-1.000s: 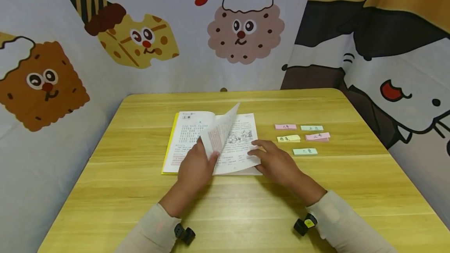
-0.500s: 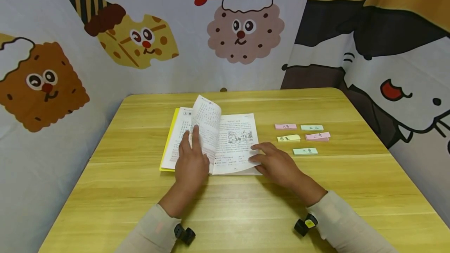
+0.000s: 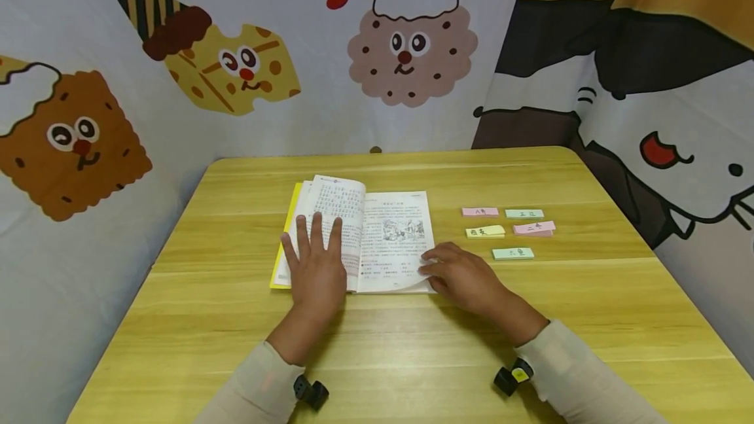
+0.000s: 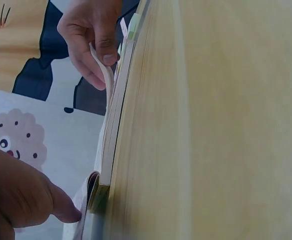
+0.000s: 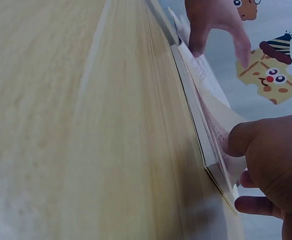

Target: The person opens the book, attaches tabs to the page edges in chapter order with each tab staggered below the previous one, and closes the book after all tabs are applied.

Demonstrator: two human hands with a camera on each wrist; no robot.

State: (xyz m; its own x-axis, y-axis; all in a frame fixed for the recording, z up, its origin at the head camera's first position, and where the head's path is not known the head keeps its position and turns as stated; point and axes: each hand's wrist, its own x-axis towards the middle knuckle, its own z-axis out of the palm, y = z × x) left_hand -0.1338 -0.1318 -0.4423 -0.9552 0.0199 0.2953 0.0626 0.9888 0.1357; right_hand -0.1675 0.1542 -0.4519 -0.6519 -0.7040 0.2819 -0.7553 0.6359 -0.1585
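Observation:
An open book (image 3: 391, 214) with a yellow cover edge showing at its left lies on the table. My left hand (image 3: 318, 273) rests on the left-hand page (image 3: 338, 198), fingers spread and straight. At the lower right corner of the book, my right hand (image 3: 468, 277) pinches a page (image 3: 406, 273), its corner lifted off the pages below. The left wrist view shows that page (image 4: 107, 82) curving up between the thumb and fingers of the right hand (image 4: 93, 35). In the right wrist view, the right thumb (image 5: 243, 137) lies against the raised page.
Right of the book lie several small folded paper slips with handwriting: a pink one (image 3: 480, 212), a yellow one (image 3: 485, 232) and a green one (image 3: 513, 254) among them. The wooden table (image 3: 400, 358) backs onto a cartoon-printed curtain (image 3: 318, 129).
The left hand has turned a page over to the left, let it go and flattened out on it with spread fingers. The right hand has stayed at the book's right corner.

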